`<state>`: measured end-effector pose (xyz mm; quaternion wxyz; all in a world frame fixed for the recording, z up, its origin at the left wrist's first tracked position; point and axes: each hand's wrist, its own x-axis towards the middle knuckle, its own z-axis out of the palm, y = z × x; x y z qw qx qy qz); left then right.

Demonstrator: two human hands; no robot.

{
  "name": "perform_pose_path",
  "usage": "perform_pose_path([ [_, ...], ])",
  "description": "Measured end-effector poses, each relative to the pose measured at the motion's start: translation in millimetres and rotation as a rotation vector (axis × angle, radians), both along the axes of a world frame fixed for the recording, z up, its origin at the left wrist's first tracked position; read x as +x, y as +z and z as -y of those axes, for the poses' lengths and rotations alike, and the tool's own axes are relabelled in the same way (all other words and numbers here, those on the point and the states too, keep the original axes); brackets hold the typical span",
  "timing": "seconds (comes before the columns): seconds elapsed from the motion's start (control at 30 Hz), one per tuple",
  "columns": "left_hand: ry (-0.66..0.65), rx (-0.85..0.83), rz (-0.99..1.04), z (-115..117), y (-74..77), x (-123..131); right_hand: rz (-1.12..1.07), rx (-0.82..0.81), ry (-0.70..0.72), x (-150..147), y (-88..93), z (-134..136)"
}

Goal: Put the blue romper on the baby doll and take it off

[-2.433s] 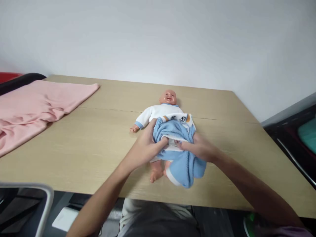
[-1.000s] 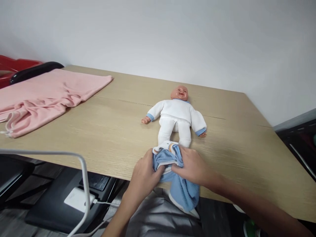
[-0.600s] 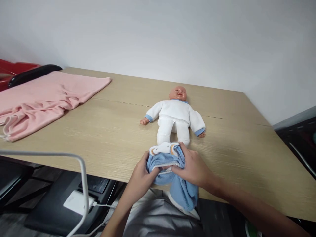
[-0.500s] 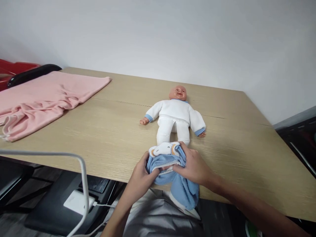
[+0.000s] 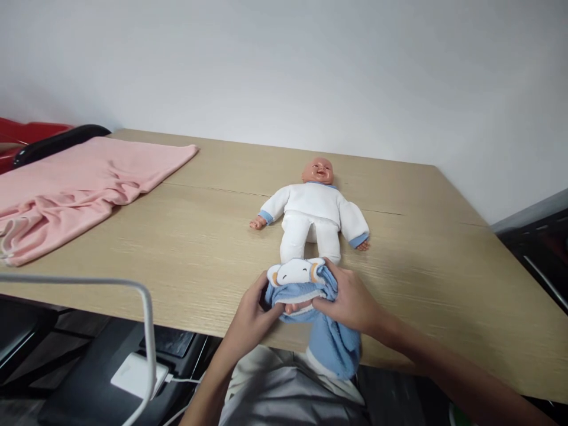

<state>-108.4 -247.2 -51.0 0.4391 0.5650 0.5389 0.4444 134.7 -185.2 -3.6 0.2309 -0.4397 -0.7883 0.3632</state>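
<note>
A baby doll in a white suit with blue cuffs lies face up on the wooden table, head toward the wall. A bunched blue garment with a white animal face patch sits at the doll's feet and hangs over the table's near edge. My left hand pinches its left side. Gripping its right side is my right hand. The doll's feet are hidden under the garment.
A pink cloth lies crumpled at the table's left end. Behind it are a black chair back and something red. A white tube frame and a white box on a cable sit below left. Dark furniture stands right.
The blue garment has been drawn down off the doll's body to its feet, baring the white suit. In the last second both hands have shifted only slightly.
</note>
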Motion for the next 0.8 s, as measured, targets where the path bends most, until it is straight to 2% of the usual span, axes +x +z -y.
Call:
perform_pose_path([
  [0.17, 0.028, 0.119, -0.010, -2, -0.6, 2, -0.076, 0.104, 0.020, 1, -2.8, -7],
  [0.3, 0.037, 0.039, 0.046, -4, 3.4, 4, -0.087, 0.042, 0.018, 1, -5.8, -8],
  [0.4, 0.087, 0.014, -0.011, -9, 6.1, 3, -0.139, 0.008, 0.009, 1, -10.1, -10],
  [0.53, 0.052, 0.056, -0.096, -19, 13.7, -4, -0.145, 0.105, -0.026, 4, -10.5, -22],
  [0.67, -0.072, 0.027, -0.073, -30, 25.8, -16, -0.095, 0.211, 0.111, 9, -0.7, -46],
  [0.8, -0.121, -0.013, -0.039, -41, 38.9, -23, -0.105, 0.117, 0.273, 13, 9.2, -70],
])
